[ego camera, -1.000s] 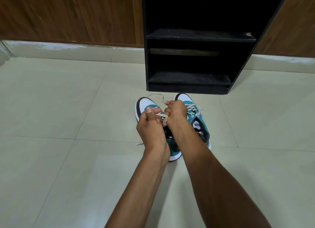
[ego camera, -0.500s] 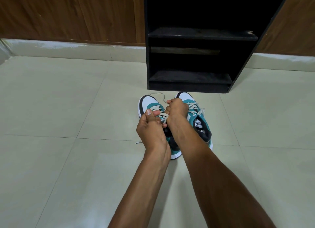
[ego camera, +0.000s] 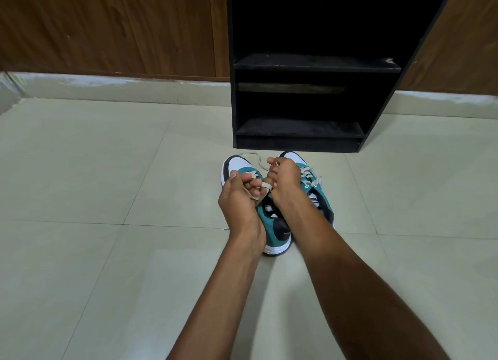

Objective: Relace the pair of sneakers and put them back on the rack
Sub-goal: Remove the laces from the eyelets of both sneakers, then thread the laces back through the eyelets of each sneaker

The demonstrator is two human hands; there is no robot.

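Two teal, white and black sneakers sit side by side on the tiled floor, toes toward the rack. Over the left sneaker (ego camera: 272, 225), my left hand (ego camera: 238, 200) and my right hand (ego camera: 285, 183) each grip a strand of its cream lace (ego camera: 262, 186), which stretches between them. A loose end of the lace curls on the floor by the toes. The right sneaker (ego camera: 318, 195) is laced and partly hidden by my right forearm. The black shoe rack (ego camera: 310, 66) stands just beyond, its two shelves bare.
Pale floor tiles spread out on all sides. A wood-panelled wall with a light skirting runs behind the rack.
My hands have drawn slightly apart, pulling the lace taut between them. The camera has shifted a little; the sneakers have stayed in place.
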